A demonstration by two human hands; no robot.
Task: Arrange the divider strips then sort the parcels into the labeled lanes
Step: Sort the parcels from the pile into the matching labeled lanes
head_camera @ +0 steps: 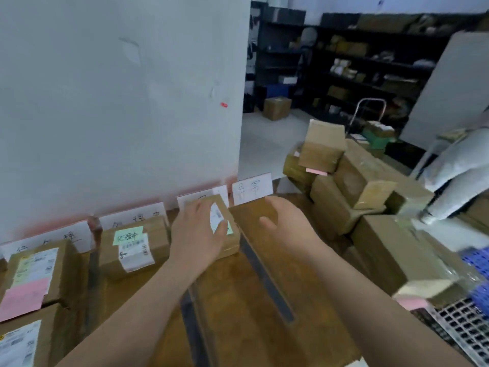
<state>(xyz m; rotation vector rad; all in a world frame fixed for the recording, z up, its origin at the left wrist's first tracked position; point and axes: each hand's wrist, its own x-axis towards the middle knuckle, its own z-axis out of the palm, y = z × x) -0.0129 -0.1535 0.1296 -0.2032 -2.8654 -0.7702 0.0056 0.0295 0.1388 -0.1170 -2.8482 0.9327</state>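
My left hand [199, 231] lies on top of a small cardboard parcel [231, 242] with a white label and a green note, which stands in the third lane by the wall. My right hand [287, 225] hovers just right of that parcel, fingers apart, holding nothing. Dark divider strips [267, 283] [191, 327] lie on the brown table and mark the lanes. White lane label cards [252, 188] [133, 217] lean against the wall. Another parcel [133, 246] with a green note sits in the second lane. Two parcels [34, 276] with a pink note fill the leftmost lane.
A heap of cardboard parcels [352, 186] is piled at the right of the table, with a larger box [391, 250] in front. A blue crate [479, 263] and a perforated tray [465, 327] sit at the right edge. Dark shelving [370, 62] stands in the background.
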